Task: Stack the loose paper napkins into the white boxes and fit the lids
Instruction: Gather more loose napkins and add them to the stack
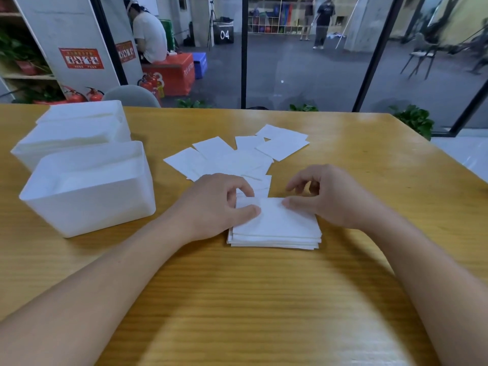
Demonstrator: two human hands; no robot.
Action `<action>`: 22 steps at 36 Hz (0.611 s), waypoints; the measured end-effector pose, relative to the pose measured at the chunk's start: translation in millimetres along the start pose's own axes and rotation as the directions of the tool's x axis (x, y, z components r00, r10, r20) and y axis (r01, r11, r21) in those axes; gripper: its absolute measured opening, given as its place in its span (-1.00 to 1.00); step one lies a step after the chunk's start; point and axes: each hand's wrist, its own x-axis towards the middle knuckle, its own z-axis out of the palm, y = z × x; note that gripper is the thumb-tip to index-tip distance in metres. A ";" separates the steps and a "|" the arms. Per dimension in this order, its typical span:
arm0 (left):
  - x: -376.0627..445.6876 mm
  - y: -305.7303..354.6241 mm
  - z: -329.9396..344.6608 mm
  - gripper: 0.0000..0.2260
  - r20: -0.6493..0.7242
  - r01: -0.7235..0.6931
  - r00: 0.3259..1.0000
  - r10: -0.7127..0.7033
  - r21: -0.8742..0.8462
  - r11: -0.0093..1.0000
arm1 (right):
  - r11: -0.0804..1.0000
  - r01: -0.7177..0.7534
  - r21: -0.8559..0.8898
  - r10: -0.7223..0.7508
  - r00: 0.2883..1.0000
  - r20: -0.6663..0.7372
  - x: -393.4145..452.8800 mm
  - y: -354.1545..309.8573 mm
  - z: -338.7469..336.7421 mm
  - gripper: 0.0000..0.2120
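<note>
Both bare forearms reach in from the near corners and converge toward the middle. The left hand [219, 204] lies palm down, its fingers [244, 187] curled and its thumb stretched out flat to the right. The right hand [327, 198] faces it, also palm down, its fingers [298, 184] bent and lifted with the tips hanging apart, its thumb pointing left toward the left thumb, close but not touching.
</note>
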 end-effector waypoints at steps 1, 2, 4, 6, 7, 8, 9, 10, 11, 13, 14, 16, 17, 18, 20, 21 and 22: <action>0.4 -0.5 -0.5 -0.73 -0.007 0.002 1.000 -0.002 0.008 1.000 | 1.000 0.012 0.016 -0.011 1.000 -0.027 1.0 -0.4 2.3 -0.81; 0.9 -0.6 -1.0 -0.72 -0.005 0.002 1.000 -0.002 0.013 1.000 | 0.999 0.026 0.045 -0.023 0.999 -0.049 2.2 -1.4 5.4 -0.84; 1.1 0.1 -2.1 -0.72 0.018 0.018 1.000 -0.018 0.001 1.000 | 0.995 0.058 0.087 -0.053 0.997 -0.059 5.6 -5.3 13.5 -0.89; 1.1 2.0 -3.4 -0.75 0.044 0.027 0.999 -0.026 -0.021 0.999 | 0.993 0.082 0.091 -0.080 0.996 -0.027 9.0 -8.7 22.1 -0.91; 1.2 3.0 -4.5 -0.77 0.054 0.023 0.998 -0.021 -0.019 1.000 | 0.992 0.089 0.092 -0.088 0.996 -0.011 10.5 -9.6 25.3 -0.91; 1.1 3.6 -6.1 -0.79 0.067 0.016 0.998 -0.015 -0.012 1.000 | 0.991 0.094 0.098 -0.094 0.996 -0.002 12.0 -10.1 27.6 -0.91; 1.0 4.1 -8.1 -0.80 0.084 0.012 0.996 -0.011 -0.007 1.000 | 0.989 0.097 0.108 -0.097 0.995 -0.002 13.7 -10.5 28.9 -0.92; 0.8 3.7 -10.6 -0.81 0.105 0.009 0.994 -0.008 -0.004 1.000 | 0.988 0.096 0.121 -0.096 0.995 -0.007 15.2 -11.2 29.6 -0.94; 0.4 3.2 -13.0 -0.80 0.126 0.008 0.992 -0.007 -0.004 1.000 | 0.987 0.095 0.133 -0.094 0.996 -0.013 16.4 -12.0 30.1 -0.95; -0.1 1.4 -16.9 -0.78 0.151 0.000 0.989 -0.002 0.014 1.000 | 0.986 0.096 0.136 -0.095 0.995 -0.018 18.2 -13.3 31.5 -0.96; 0.2 0.3 -18.0 -0.76 0.151 -0.011 0.989 0.006 0.033 0.999 | 0.987 0.096 0.126 -0.094 0.995 -0.017 18.8 -13.5 32.2 -0.94; 1.9 -1.1 -18.1 -0.75 0.103 -0.031 0.994 0.026 0.047 0.998 | 0.989 0.099 0.110 -0.098 0.995 -0.014 19.4 -13.4 32.3 -0.92; 3.3 -2.2 -17.4 -0.77 0.054 -0.040 0.998 0.038 0.041 0.998 | 0.989 0.100 0.112 -0.099 0.995 -0.013 19.6 -13.0 32.0 -0.92; 4.9 -4.4 -16.4 -0.80 -0.006 -0.046 0.999 0.046 0.029 0.998 | 0.988 0.098 0.116 -0.098 0.995 -0.011 19.8 -12.3 31.2 -0.92; 7.2 -9.7 -14.8 -0.88 -0.111 -0.037 0.993 0.038 0.012 0.999 | 0.988 0.096 0.117 -0.097 0.995 0.004 18.9 -9.4 28.7 -0.91; 8.0 -13.1 -14.1 -0.90 -0.137 -0.027 0.990 0.031 0.030 0.999 | 0.988 0.096 0.118 -0.098 0.995 0.009 18.6 -7.9 27.1 -0.91; 8.8 -17.1 -12.9 -0.87 -0.150 -0.017 0.988 0.027 0.070 0.997 | 0.988 0.093 0.121 -0.095 0.995 0.007 18.5 -5.8 25.4 -0.91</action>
